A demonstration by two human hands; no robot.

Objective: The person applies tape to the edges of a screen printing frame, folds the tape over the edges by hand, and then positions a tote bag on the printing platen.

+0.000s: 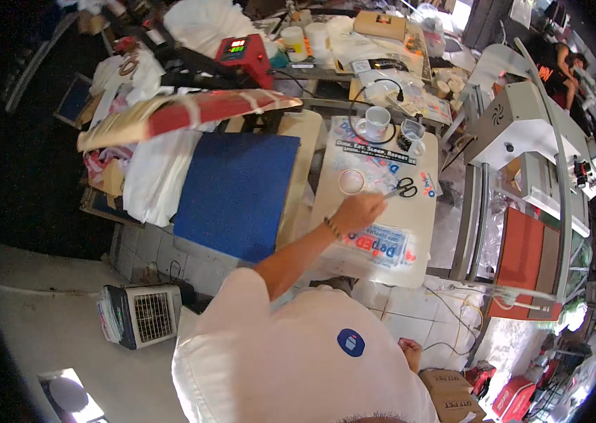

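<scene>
My left hand point(360, 211), with a beaded bracelet at the wrist, is closed over the cream tabletop point(414, 264). Its fingers reach the blade end of black-handled scissors point(406, 187); whether they grip the blades, I cannot tell. Just beyond the hand lies a roll of tape point(351, 181) on printed plastic sheets point(375, 244). Farther back stand a white mug point(375, 123) and a second mug point(412, 130) with dark print, near a black printed strip point(375, 151). My right hand point(410, 351) hangs low by my shirt, fingers curled, partly hidden, away from the table.
To the left is a heat press with a raised red platen point(199, 116), a blue pad point(238, 190) and a red control box point(245, 58). A large grey machine point(516, 123) stands right. Cables point(453, 328) and cardboard boxes point(451, 395) lie on the floor. Another person point(559, 70) is far right.
</scene>
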